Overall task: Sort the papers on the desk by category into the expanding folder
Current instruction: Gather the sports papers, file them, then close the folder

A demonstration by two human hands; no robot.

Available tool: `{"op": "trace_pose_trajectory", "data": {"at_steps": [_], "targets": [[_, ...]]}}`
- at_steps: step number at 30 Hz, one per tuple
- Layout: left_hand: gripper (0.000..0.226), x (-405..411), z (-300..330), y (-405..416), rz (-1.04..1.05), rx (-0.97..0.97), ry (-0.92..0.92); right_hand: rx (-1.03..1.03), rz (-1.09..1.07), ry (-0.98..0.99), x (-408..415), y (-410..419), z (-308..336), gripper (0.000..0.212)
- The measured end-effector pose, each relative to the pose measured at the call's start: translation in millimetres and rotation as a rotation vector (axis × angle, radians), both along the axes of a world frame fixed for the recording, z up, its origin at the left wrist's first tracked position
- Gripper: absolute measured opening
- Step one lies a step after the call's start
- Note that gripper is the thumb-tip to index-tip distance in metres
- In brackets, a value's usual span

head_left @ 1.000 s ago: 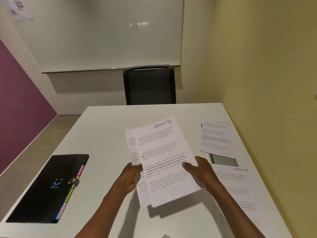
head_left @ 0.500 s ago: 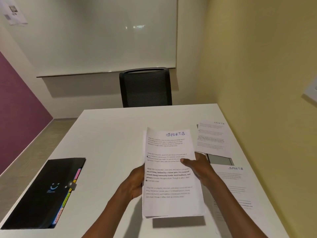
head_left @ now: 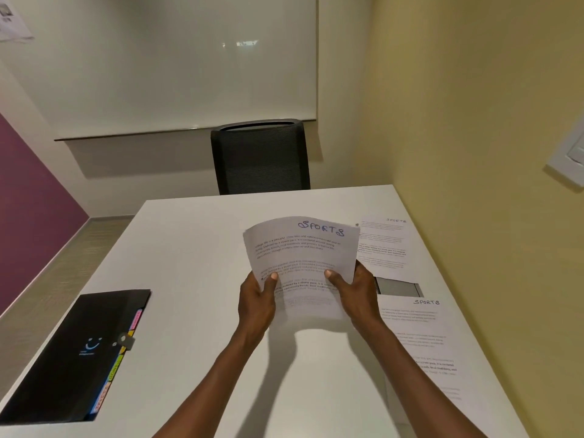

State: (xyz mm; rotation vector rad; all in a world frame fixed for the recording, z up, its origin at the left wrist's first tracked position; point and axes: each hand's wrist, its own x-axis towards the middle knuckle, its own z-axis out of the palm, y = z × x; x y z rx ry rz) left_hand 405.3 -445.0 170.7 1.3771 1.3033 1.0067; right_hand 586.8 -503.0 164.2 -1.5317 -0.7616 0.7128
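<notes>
A stack of printed sheets (head_left: 300, 251) headed "SPORTS" in blue ink is held upright above the middle of the white desk (head_left: 189, 248), its top curling back. My left hand (head_left: 257, 298) grips its lower left edge and my right hand (head_left: 355, 292) its lower right edge. The black expanding folder (head_left: 79, 352) lies shut at the near left of the desk, coloured tabs showing along its right side. Two more "SPORTS" sheets lie on the right: one far (head_left: 384, 245), one near (head_left: 420, 339).
A grey cable hatch (head_left: 398, 287) sits in the desk between the two lying sheets. A black chair (head_left: 260, 156) stands behind the far edge. The yellow wall (head_left: 474, 153) runs close along the right side; a whiteboard hangs ahead.
The fanned sheets have been squared into one stack and raised upright. My right hand has shifted from the stack's top face to its lower right edge.
</notes>
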Motion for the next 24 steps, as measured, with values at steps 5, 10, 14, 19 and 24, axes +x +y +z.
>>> {"op": "trace_pose_trajectory", "data": {"at_steps": [5,10,14,19,24], "targets": [[0.008,-2.9,-16.3,-10.0,-0.008,0.036,0.044,-0.022,0.042,0.057,11.4,-6.4,-15.4,0.035],[0.015,-20.3,-73.7,-23.5,-0.059,-0.134,0.108,-0.176,0.118,0.124,13.3,-28.5,-58.4,0.032],[0.018,-14.7,-79.1,-23.1,-0.076,-0.109,0.163,-0.214,0.106,0.118,14.1,-26.2,-64.9,0.031],[0.018,9.3,-60.5,-22.2,-0.018,0.051,0.147,-0.18,0.081,0.068,20.1,-10.4,-55.1,0.036],[0.014,17.1,-88.5,-23.4,0.005,-0.045,0.257,-0.278,0.118,0.089,17.0,-16.5,-78.8,0.035]]}}
